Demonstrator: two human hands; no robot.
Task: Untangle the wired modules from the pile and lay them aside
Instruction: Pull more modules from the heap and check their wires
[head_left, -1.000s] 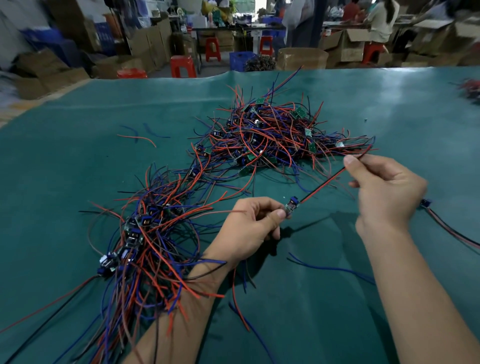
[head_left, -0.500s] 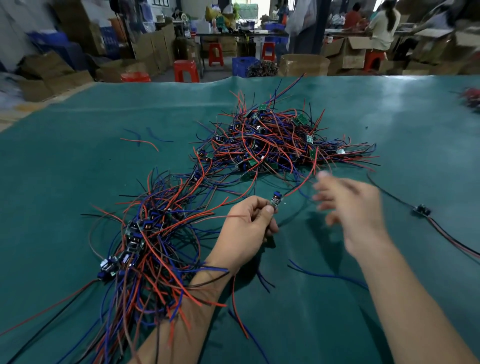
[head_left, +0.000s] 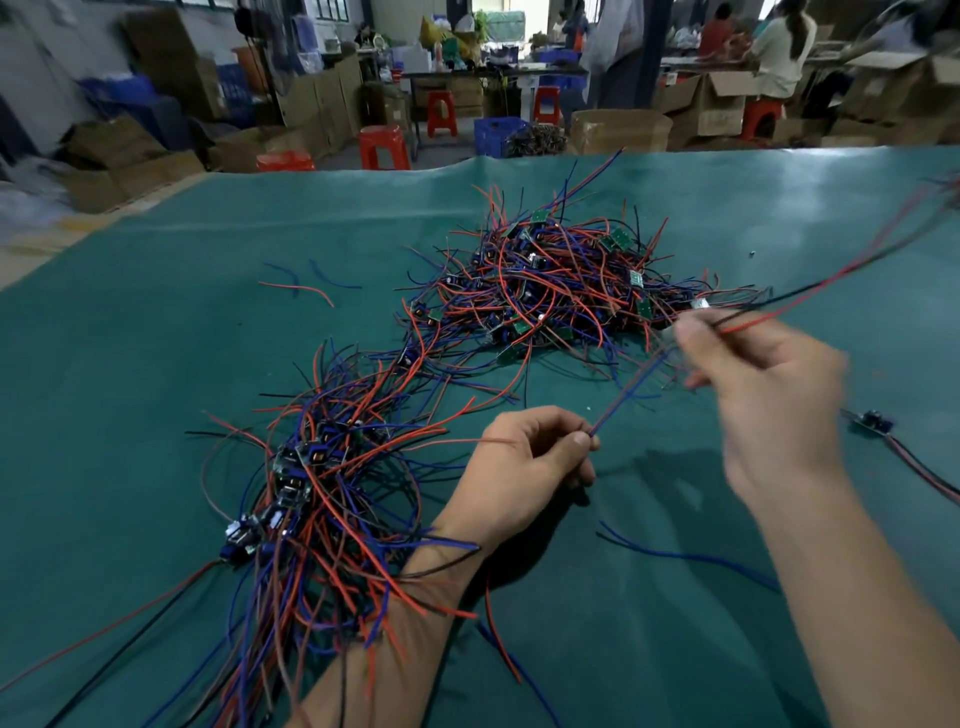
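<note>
Head view: blurred right hand (head_left: 769, 395) seemingly pinches wires (head_left: 831, 283) running off-frame.

Cardboard boxes (head_left: 621, 130), red stools (head_left: 383, 145), green table (head_left: 208, 312)

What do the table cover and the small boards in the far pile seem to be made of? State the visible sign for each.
Table cover: probably smooth vinyl or coated fabric; it shows soft glare and a ripple at its far edge.
Small boards: likely rigid green circuit-board laminate; flat, hard-edged rectangles among the wires.
</note>
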